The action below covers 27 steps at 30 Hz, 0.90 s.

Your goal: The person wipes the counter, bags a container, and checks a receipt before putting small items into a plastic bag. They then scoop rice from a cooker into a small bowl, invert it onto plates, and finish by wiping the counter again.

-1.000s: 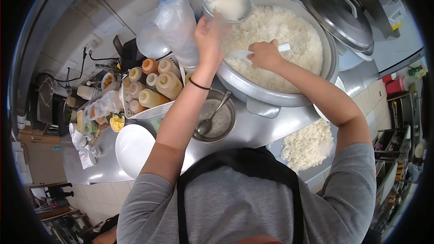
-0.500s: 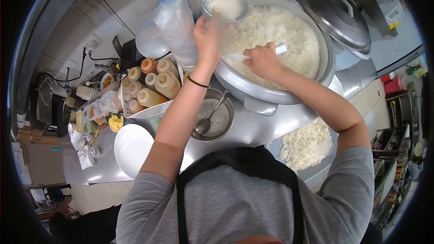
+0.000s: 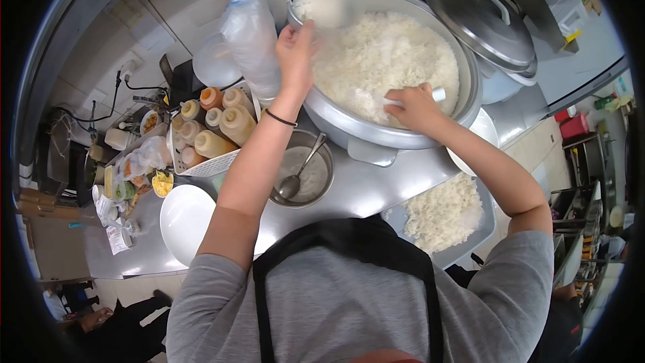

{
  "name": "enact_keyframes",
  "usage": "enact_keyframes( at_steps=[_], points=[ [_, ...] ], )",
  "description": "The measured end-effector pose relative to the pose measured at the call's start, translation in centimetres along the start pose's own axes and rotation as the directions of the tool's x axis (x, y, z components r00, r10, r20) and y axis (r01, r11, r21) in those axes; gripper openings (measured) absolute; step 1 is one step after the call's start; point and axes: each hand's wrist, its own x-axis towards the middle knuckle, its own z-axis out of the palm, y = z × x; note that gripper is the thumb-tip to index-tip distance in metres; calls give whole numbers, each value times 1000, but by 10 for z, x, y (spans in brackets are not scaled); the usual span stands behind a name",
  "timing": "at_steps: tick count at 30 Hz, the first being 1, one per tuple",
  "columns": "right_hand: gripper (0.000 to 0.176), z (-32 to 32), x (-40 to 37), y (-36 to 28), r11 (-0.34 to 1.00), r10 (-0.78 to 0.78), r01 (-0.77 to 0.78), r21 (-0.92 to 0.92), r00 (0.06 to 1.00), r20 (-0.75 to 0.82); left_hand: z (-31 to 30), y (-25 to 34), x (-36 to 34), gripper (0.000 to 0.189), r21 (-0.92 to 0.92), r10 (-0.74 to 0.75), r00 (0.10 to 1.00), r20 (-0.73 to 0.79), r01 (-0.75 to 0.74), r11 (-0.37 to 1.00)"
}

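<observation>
My left hand [image 3: 295,50] grips the edge of a metal bowl [image 3: 293,8] heaped with rice, tilted over the back left rim of a large rice pot [image 3: 468,87]. White rice [image 3: 396,50] fills much of the pot. Closed around the white handle of a rice paddle [image 3: 439,95], my right hand [image 3: 413,106] is over the front part of the rice; the blade is partly hidden. Below the pot, a metal bowl [image 3: 328,173] holds a spoon [image 3: 290,187] in cloudy liquid.
Squeeze bottles [image 3: 237,123] stand in a white basket at left, near a white plate [image 3: 185,225]. A tray [image 3: 440,260] of rice lies at front right. The metal lid [image 3: 477,20] leans behind the pot. Another person [image 3: 127,329] is at lower left.
The paddle in my right hand has gone deeper into the rice near the pot's front. The whole view has shifted, and more of the person at lower left shows.
</observation>
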Motion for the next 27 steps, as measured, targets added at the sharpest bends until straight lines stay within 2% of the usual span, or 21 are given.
enact_keyframes(
  at_steps=[2,4,6,7,9,11,12,14,15,17,19,20,21,22,23,25,26,27],
  points=[
    [15,-10,-12,7,999,41,-40,-7,995,92,0,1,2,22,-22,-38,999,-6,37,999],
    [14,-18,-20,16,999,51,-52,7,995,85,-1,2,4,20,-45,-76,997,-11,75,996],
    [13,-26,-24,27,998,62,-64,21,995,73,-1,5,5,27,-33,-176,984,-1,176,984],
    [12,-29,-25,32,997,72,-75,32,995,70,-1,7,6,27,-38,-170,985,4,170,985],
    [11,-40,-24,37,996,80,-82,38,995,62,-3,7,9,27,-35,-232,971,56,234,972],
    [11,-57,-16,41,964,178,-213,159,961,210,-4,10,9,27,-3,-251,963,100,252,968],
    [11,-65,-12,44,966,174,-207,155,963,204,-4,12,8,26,34,-280,950,138,278,960],
    [15,-81,0,55,939,121,-215,269,938,325,-1,15,7,22,52,-298,942,156,294,954],
    [18,-93,10,60,955,51,-149,257,935,352,1,15,6,18,74,-326,929,173,318,945],
    [17,-117,26,58,948,106,-192,254,942,318,4,15,4,19,131,-344,919,191,324,937],
    [18,-137,43,49,976,214,-218,13,966,141,9,13,1,20,188,-364,908,207,329,926],
    [18,-139,50,43,976,213,-217,13,967,139,13,11,-2,23,245,-375,905,202,324,914],
    [17,-139,57,35,962,154,-176,-210,981,-117,18,8,-5,26,300,-386,901,196,320,899],
    [16,-138,62,27,887,30,-185,-423,938,-346,23,6,-6,26,300,-384,902,196,318,899],
    [16,-132,68,18,887,28,-184,-424,938,-346,29,3,-7,29,313,-415,892,180,348,884],
    [13,-113,82,1,558,-135,-230,-797,923,-361,40,-2,-7,32,323,-440,883,163,374,869],
    [13,-98,86,-3,557,-140,-230,-798,921,-363,45,-6,-5,34,228,-470,868,160,431,873],
    [15,-78,86,-7,474,-236,-164,-865,923,-304,48,-10,-3,36,130,-500,851,160,484,865]
  ],
)
